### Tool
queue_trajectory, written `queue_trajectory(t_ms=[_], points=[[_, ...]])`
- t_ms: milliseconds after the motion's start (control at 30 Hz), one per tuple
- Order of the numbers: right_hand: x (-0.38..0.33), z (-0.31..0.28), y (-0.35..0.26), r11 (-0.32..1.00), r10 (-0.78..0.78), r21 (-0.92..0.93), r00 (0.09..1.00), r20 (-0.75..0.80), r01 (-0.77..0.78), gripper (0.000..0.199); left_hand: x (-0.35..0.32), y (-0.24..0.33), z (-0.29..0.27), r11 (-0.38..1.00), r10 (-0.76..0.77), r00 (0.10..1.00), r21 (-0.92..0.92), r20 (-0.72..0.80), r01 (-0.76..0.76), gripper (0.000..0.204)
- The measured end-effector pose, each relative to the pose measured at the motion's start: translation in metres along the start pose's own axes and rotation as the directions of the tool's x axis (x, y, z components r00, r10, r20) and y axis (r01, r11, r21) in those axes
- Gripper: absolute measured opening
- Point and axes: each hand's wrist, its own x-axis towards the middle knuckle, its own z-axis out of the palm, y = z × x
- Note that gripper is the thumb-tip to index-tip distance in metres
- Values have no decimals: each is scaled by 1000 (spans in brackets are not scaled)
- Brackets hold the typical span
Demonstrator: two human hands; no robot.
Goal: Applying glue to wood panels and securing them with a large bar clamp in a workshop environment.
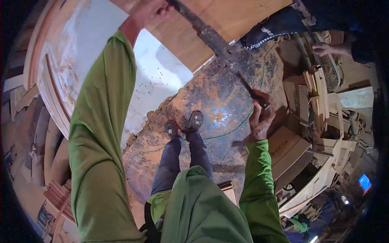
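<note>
A dark, worn metal bar clamp [212,39] slants from the upper edge down toward the right, across the corner of a brown wooden panel [178,34]. My right hand [260,121] is closed around the reddish-brown handle [261,98] at the clamp's lower end, past its threaded screw. At the upper edge, my left hand [156,11] has its fingers curled at the clamp's far end; the frame cuts off part of this hand. Beneath the panel lies a white board [152,77] with small dark specks.
Another person's hand [322,49] is at the upper right, near a second metal clamp [304,16]. Cardboard boxes [279,148] and stacked wood strips [319,91] stand on the right. A green cord [227,133] crosses the stained floor near my shoes [194,120]. Curved boards [50,87] lean at left.
</note>
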Motion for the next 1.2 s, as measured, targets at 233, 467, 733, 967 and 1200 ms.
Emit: queue_trajectory(t_ms=[233,467,733,967,1200], points=[[12,0,-18,980,146,131,989,39,-150,25,-14,14,3,997,-64,997,43,-48,66,35],[33,15,-7,934,327,158,945,-18,-321,32,-6,6,-2,1000,10,996,2,-87,-10,36],[37,9,-15,925,379,-30,925,-5,-379,32,-12,17,15,994,31,985,111,-172,-12,41],[26,-3,44,945,326,-17,944,53,-325,25,-21,20,10,991,52,941,136,-335,-7,60],[28,1,29,966,244,84,970,8,-244,29,-19,17,26,889,170,879,455,-445,58,47]])
